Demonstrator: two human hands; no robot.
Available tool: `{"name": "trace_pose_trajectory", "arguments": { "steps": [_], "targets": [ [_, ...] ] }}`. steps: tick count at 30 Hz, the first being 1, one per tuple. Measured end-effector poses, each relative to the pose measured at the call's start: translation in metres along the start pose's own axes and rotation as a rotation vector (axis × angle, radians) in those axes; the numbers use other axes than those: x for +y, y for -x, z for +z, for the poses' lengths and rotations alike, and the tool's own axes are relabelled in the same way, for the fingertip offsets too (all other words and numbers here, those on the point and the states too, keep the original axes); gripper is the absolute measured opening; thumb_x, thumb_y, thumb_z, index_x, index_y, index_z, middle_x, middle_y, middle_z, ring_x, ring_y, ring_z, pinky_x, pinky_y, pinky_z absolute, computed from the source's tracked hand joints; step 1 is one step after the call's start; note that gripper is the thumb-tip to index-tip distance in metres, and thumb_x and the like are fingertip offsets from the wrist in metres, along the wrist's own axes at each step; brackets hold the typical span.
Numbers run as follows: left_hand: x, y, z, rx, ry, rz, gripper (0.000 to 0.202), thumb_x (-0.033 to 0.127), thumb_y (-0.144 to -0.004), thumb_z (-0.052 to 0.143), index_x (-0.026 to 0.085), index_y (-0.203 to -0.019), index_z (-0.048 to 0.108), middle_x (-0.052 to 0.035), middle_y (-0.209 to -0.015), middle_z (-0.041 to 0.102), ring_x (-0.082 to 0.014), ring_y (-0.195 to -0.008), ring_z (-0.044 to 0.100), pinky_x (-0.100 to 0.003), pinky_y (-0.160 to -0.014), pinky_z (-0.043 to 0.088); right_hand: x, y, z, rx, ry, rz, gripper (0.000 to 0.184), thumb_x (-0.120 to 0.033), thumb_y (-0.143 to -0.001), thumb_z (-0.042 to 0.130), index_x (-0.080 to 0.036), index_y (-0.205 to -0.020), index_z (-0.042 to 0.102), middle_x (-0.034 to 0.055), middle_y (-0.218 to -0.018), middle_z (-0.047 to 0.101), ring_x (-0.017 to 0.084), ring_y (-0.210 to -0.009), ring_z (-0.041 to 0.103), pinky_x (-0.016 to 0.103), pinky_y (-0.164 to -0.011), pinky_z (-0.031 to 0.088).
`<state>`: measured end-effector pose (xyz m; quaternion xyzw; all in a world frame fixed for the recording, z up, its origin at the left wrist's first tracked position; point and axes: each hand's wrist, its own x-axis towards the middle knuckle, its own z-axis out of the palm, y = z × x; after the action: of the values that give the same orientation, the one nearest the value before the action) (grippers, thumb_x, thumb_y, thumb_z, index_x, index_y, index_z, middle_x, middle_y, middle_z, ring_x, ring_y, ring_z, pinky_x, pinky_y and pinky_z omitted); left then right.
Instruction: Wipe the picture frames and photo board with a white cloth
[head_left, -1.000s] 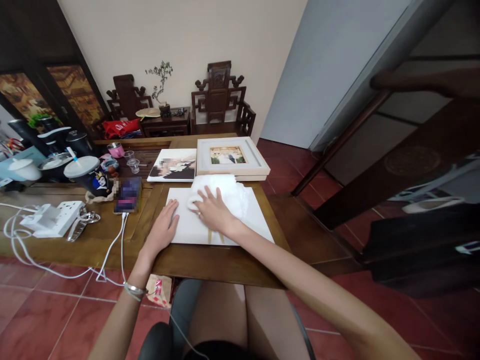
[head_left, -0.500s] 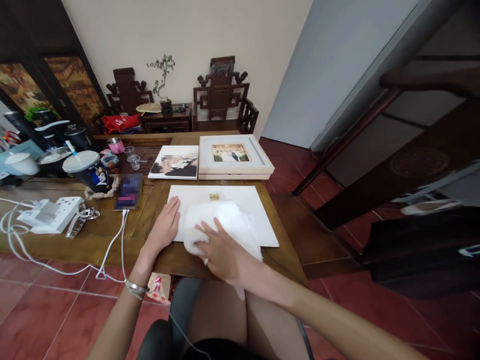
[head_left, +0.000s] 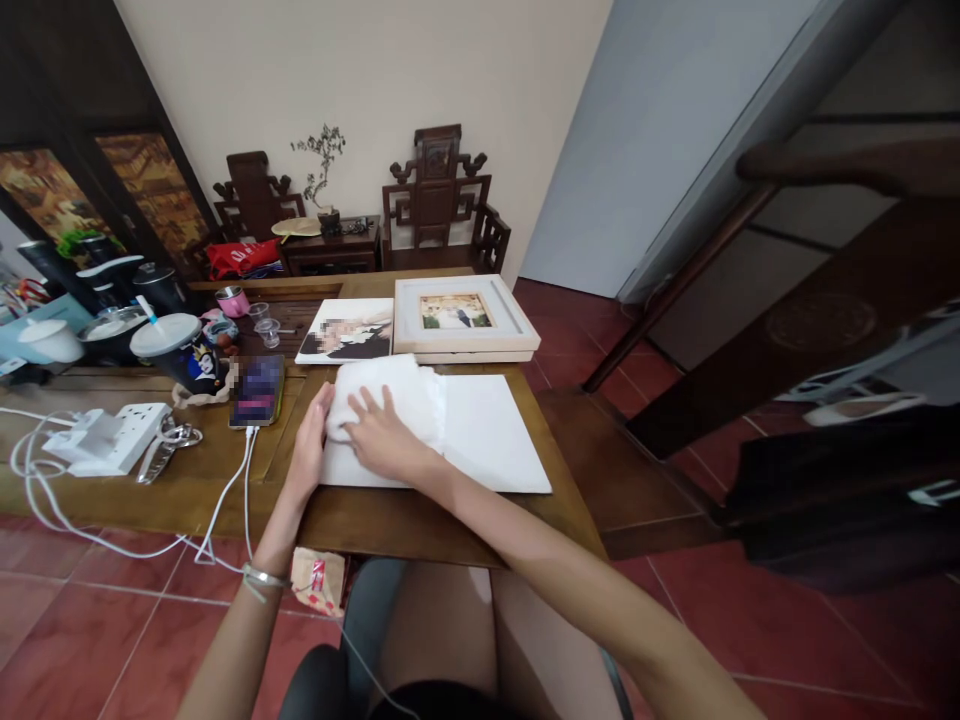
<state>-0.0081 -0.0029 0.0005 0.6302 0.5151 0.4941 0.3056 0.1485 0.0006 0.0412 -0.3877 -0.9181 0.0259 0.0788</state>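
Note:
A folded white fluffy cloth (head_left: 390,380) lies over the left part of a flat white board (head_left: 495,430) on the wooden table. My right hand (head_left: 382,435) rests flat on top of the cloth, fingers spread and stretched out. Along the board's left edge, my left hand (head_left: 309,445) stands on its side with fingers straight, touching the edge close to the cloth. The cloth hides the small gold-coloured piece near the board's top edge.
Behind the board are a framed picture (head_left: 454,310) and a photo panel (head_left: 349,330). To the left lie a phone (head_left: 257,390) on white cables, a lidded cup (head_left: 187,350) and a power strip (head_left: 131,435). The table's right edge (head_left: 574,480) is close to the board.
My right hand has slid the cloth left and away from me across the board. My left hand has turned from flat on the board's corner to upright at its left edge.

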Motion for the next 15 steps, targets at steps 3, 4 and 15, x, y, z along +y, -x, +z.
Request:
{"name": "trace_pose_trajectory", "arguments": {
  "steps": [3, 4, 15],
  "targets": [
    [-0.004, 0.000, 0.000, 0.032, -0.069, -0.012, 0.061, 0.047, -0.101, 0.009, 0.018, -0.146, 0.038, -0.0071, -0.152, 0.041, -0.0195, -0.142, 0.035, -0.040, -0.118, 0.028, -0.017, 0.028, -0.004, 0.025, 0.012, -0.183, 0.033, -0.018, -0.091, 0.045, -0.011, -0.116, 0.065, 0.0218, -0.143, 0.046, 0.038, -0.139, 0.030, 0.062, -0.111, 0.019],
    [-0.004, 0.000, 0.001, 0.024, -0.102, -0.010, 0.062, 0.047, -0.101, 0.007, 0.019, -0.145, 0.039, -0.0066, -0.152, 0.041, -0.0193, -0.142, 0.034, -0.040, -0.119, 0.027, -0.021, 0.039, -0.008, 0.026, 0.005, -0.224, 0.032, -0.019, -0.090, 0.045, -0.011, -0.114, 0.065, 0.0217, -0.139, 0.050, 0.038, -0.137, 0.033, 0.061, -0.110, 0.022],
    [-0.003, 0.004, 0.011, -0.186, -0.466, 0.147, 0.049, 0.036, -0.097, 0.034, 0.008, -0.130, 0.056, -0.0167, -0.145, 0.049, -0.0238, -0.139, 0.040, -0.044, -0.118, 0.028, 0.020, 0.058, -0.059, -0.218, -0.079, 0.141, 0.034, -0.031, -0.097, 0.039, -0.017, -0.115, 0.064, 0.0161, -0.101, 0.070, 0.031, -0.095, 0.065, 0.038, -0.079, 0.046]
  ]
}}
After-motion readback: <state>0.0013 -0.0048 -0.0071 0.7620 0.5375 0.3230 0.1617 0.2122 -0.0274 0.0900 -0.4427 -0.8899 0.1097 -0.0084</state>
